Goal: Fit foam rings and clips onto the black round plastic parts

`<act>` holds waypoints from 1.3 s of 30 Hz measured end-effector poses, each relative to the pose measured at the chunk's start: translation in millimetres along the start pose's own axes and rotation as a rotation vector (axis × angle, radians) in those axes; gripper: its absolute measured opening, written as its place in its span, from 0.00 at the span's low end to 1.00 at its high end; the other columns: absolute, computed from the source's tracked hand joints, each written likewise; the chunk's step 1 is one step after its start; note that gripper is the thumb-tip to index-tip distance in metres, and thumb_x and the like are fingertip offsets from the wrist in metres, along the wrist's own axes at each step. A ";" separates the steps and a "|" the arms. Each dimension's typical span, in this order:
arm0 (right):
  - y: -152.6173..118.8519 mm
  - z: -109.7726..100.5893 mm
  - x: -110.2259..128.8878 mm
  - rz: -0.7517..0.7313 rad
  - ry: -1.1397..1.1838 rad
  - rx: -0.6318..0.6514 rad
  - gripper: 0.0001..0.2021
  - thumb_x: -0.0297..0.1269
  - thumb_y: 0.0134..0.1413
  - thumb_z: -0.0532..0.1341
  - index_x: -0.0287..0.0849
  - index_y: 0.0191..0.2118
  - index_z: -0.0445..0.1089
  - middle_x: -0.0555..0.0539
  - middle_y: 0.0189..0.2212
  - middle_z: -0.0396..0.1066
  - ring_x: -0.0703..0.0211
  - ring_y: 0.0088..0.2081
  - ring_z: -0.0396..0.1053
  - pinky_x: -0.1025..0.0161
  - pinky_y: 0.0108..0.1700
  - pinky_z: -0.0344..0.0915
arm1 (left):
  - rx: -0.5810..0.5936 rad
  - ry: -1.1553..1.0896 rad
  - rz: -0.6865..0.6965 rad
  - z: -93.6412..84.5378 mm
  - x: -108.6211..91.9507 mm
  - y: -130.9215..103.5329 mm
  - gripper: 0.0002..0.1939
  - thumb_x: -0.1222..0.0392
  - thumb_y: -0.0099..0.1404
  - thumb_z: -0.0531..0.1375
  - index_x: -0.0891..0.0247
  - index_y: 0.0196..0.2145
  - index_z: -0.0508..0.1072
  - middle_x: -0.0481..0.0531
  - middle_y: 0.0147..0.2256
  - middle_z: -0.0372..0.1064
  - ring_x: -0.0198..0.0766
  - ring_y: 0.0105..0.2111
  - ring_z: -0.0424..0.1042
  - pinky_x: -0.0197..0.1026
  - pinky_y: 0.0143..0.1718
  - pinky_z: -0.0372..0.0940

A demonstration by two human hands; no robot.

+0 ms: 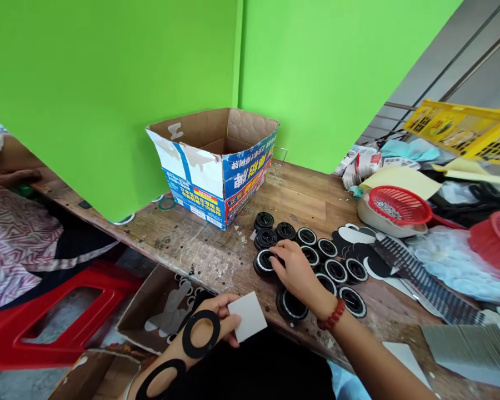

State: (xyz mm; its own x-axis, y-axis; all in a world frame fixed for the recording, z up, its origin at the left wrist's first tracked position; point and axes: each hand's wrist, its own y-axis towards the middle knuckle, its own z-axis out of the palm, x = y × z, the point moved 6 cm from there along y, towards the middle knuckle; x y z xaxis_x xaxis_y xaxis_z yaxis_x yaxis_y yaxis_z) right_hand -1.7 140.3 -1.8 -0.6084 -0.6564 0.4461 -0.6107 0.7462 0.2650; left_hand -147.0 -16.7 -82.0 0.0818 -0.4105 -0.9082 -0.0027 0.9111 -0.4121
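My left hand is closed on a white square card near the table's front edge, thumb on top. Two flat black rings show against my left forearm; how they stay there I cannot tell. Wearing a red bead bracelet, my right hand reaches over a cluster of black round pieces with pale rings on top. Its fingertips are bent together at the top of the black round piece at the cluster's left; anything between them is hidden. Under that wrist sits a taller black round piece.
An open cardboard box stands behind, against green panels. To the right are black and white cut-outs, a red basket and stacked grey cards. A box of scraps and a red stool are lower left.
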 end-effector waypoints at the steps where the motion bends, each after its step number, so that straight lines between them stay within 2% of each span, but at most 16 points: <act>1: -3.0 -0.6 1.6 -0.026 -0.034 0.000 0.10 0.31 0.59 0.60 0.39 0.44 0.76 0.40 0.41 0.71 0.49 0.45 0.66 0.52 0.49 0.65 | 0.026 -0.037 -0.032 1.0 2.3 2.2 0.23 0.48 0.56 0.64 0.64 0.46 0.74 0.51 0.31 0.76 0.38 0.25 0.75 0.36 0.26 0.69; 6: -12.4 -2.6 6.1 -0.046 -0.185 0.031 0.10 0.34 0.57 0.64 0.41 0.45 0.77 0.39 0.45 0.70 0.45 0.46 0.63 0.48 0.47 0.63 | 0.109 -0.125 -0.081 6.9 4.2 9.0 0.31 0.42 0.50 0.68 0.67 0.44 0.72 0.53 0.29 0.76 0.36 0.23 0.73 0.36 0.25 0.69; 12: -11.9 -1.4 5.0 0.023 -0.230 0.038 0.13 0.38 0.56 0.67 0.46 0.47 0.77 0.39 0.46 0.70 0.42 0.47 0.62 0.48 0.45 0.61 | 0.159 -0.236 -0.057 28.5 -10.0 5.2 0.30 0.42 0.49 0.70 0.66 0.42 0.73 0.52 0.29 0.77 0.35 0.24 0.73 0.36 0.25 0.69; 15: -13.2 -7.9 6.2 0.058 -0.200 0.016 0.13 0.38 0.54 0.68 0.45 0.47 0.77 0.38 0.47 0.70 0.41 0.48 0.62 0.47 0.47 0.61 | 0.157 -0.236 -0.046 38.8 -16.9 3.6 0.28 0.43 0.49 0.71 0.65 0.41 0.73 0.52 0.28 0.77 0.36 0.24 0.73 0.37 0.24 0.69; 17: -19.9 -19.0 11.2 0.067 -0.112 -0.023 0.13 0.37 0.55 0.67 0.43 0.47 0.77 0.37 0.48 0.70 0.41 0.49 0.62 0.46 0.49 0.61 | 0.172 -0.219 -0.042 45.0 -21.4 2.2 0.28 0.44 0.50 0.71 0.65 0.41 0.73 0.53 0.29 0.77 0.37 0.24 0.74 0.38 0.24 0.70; 19: -33.8 -29.2 16.9 0.097 0.083 -0.003 0.11 0.38 0.58 0.64 0.41 0.45 0.76 0.39 0.44 0.72 0.46 0.46 0.65 0.49 0.49 0.63 | 0.178 -0.207 -0.041 50.9 -26.7 0.8 0.27 0.45 0.50 0.71 0.64 0.41 0.73 0.53 0.28 0.77 0.37 0.23 0.73 0.39 0.25 0.70; 22: -69.7 -31.8 17.3 0.275 0.483 0.191 0.12 0.43 0.59 0.60 0.42 0.44 0.74 0.47 0.31 0.72 0.57 0.32 0.68 0.61 0.35 0.65 | 0.179 -0.225 -0.023 63.2 -37.0 -0.4 0.25 0.46 0.50 0.71 0.63 0.41 0.73 0.52 0.27 0.76 0.36 0.21 0.72 0.39 0.25 0.69; 24: -100.5 -36.3 5.5 0.439 0.661 0.240 0.17 0.47 0.55 0.62 0.41 0.45 0.73 0.50 0.27 0.70 0.61 0.26 0.66 0.65 0.27 0.63 | 0.207 -0.247 -0.017 76.1 -43.1 -0.6 0.24 0.48 0.50 0.71 0.63 0.41 0.74 0.51 0.26 0.76 0.37 0.21 0.72 0.40 0.26 0.69; 26: -131.8 -52.8 -20.9 0.558 0.688 0.145 0.22 0.51 0.53 0.61 0.41 0.47 0.73 0.50 0.25 0.70 0.61 0.24 0.66 0.66 0.25 0.62 | 0.237 -0.244 -0.030 89.5 -46.7 0.1 0.22 0.49 0.51 0.70 0.61 0.40 0.74 0.50 0.26 0.76 0.39 0.23 0.74 0.42 0.28 0.70; 28: -162.6 -78.8 -57.1 0.625 0.566 0.011 0.24 0.55 0.52 0.60 0.41 0.47 0.74 0.49 0.25 0.71 0.59 0.25 0.68 0.64 0.26 0.64 | 0.242 -0.222 -0.051 99.2 -47.8 2.4 0.19 0.50 0.52 0.69 0.60 0.40 0.74 0.49 0.26 0.76 0.42 0.25 0.76 0.44 0.30 0.70; 30: -189.4 -107.1 -90.8 0.658 0.326 -0.090 0.24 0.56 0.49 0.61 0.41 0.43 0.76 0.44 0.28 0.75 0.53 0.28 0.72 0.60 0.30 0.68 | 0.226 -0.203 -0.071 104.4 -47.3 6.5 0.20 0.50 0.51 0.69 0.59 0.40 0.73 0.49 0.26 0.76 0.43 0.25 0.76 0.45 0.30 0.70; 32: -205.9 -131.9 -107.8 0.652 0.080 -0.242 0.23 0.58 0.43 0.63 0.42 0.35 0.77 0.40 0.31 0.76 0.47 0.31 0.73 0.53 0.34 0.70 | 0.215 -0.195 -0.076 108.1 -46.3 11.4 0.21 0.50 0.50 0.70 0.60 0.40 0.73 0.50 0.26 0.76 0.42 0.26 0.76 0.44 0.29 0.70; 33: -208.3 -136.7 -107.9 0.644 0.025 -0.289 0.22 0.58 0.43 0.63 0.42 0.33 0.77 0.39 0.32 0.77 0.46 0.31 0.73 0.52 0.35 0.70 | 0.215 -0.191 -0.071 110.2 -46.0 13.7 0.22 0.49 0.50 0.70 0.61 0.40 0.73 0.50 0.26 0.76 0.42 0.26 0.76 0.43 0.29 0.70; 35: -198.6 -128.5 -93.8 0.619 0.095 -0.305 0.21 0.55 0.46 0.62 0.42 0.35 0.77 0.40 0.32 0.77 0.49 0.30 0.73 0.53 0.35 0.71 | 0.220 -0.181 -0.052 115.0 -46.2 17.8 0.23 0.49 0.51 0.70 0.62 0.41 0.72 0.51 0.26 0.76 0.41 0.25 0.76 0.42 0.27 0.70; 38: -154.3 -87.2 -50.2 0.528 0.477 -0.142 0.17 0.49 0.51 0.62 0.43 0.41 0.76 0.44 0.32 0.78 0.54 0.32 0.75 0.61 0.34 0.72 | 0.227 -0.172 -0.017 119.2 -50.7 23.2 0.24 0.49 0.50 0.70 0.63 0.41 0.72 0.51 0.25 0.75 0.42 0.24 0.76 0.41 0.25 0.69; 39: -136.4 -74.6 -36.1 0.494 0.565 -0.091 0.16 0.47 0.52 0.61 0.42 0.40 0.76 0.46 0.29 0.77 0.57 0.29 0.74 0.63 0.32 0.70 | 0.220 -0.169 0.005 117.3 -54.2 25.7 0.23 0.50 0.51 0.69 0.63 0.41 0.73 0.51 0.25 0.75 0.42 0.24 0.76 0.42 0.26 0.69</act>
State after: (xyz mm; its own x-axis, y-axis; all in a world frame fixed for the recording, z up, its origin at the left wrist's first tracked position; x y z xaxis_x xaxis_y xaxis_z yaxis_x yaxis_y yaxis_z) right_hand 141.4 70.5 9.6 -0.4329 -0.1041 0.8954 -0.2749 0.9612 -0.0211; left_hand -34.6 33.2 -34.7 0.2475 -0.4112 -0.8773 0.2117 0.9065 -0.3652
